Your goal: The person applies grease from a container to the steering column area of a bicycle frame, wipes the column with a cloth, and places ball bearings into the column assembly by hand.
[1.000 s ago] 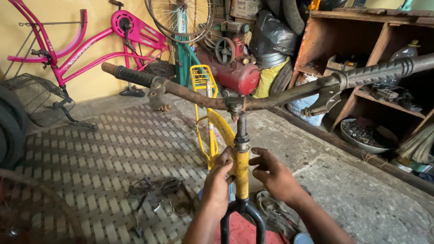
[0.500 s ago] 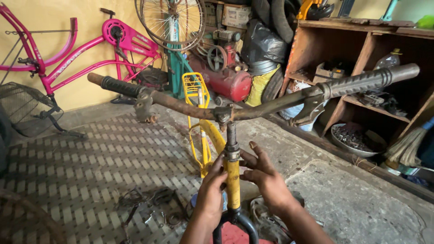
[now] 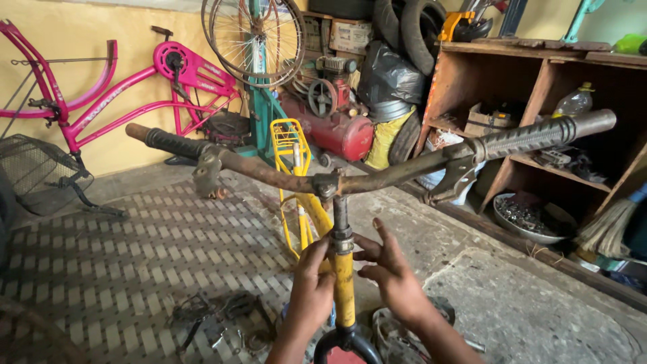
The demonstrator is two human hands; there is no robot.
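Observation:
A rusty bicycle handlebar (image 3: pixel 283 176) with black grips spans the view, fixed on a stem that runs down into a yellow head tube (image 3: pixel 344 286). My left hand (image 3: pixel 311 283) rests against the left side of that yellow tube just below the stem collar, fingers curled on it. My right hand (image 3: pixel 392 273) is beside the tube on the right, fingers spread and touching near the collar. A brake lever (image 3: pixel 455 180) hangs under the right side of the bar.
A pink bicycle frame (image 3: pixel 135 87) leans on the yellow wall. A yellow frame (image 3: pixel 296 175), a spoked wheel (image 3: pixel 253 37), a red compressor tank (image 3: pixel 333 131) and tyres stand behind. Wooden shelves (image 3: pixel 539 87) are at right. Loose metal parts (image 3: pixel 216 320) lie on the floor.
The view has dropped and shifted, so the handlebar sits lower in frame. My hands have stayed at the top of the yellow tube, with the right fingers spreading more.

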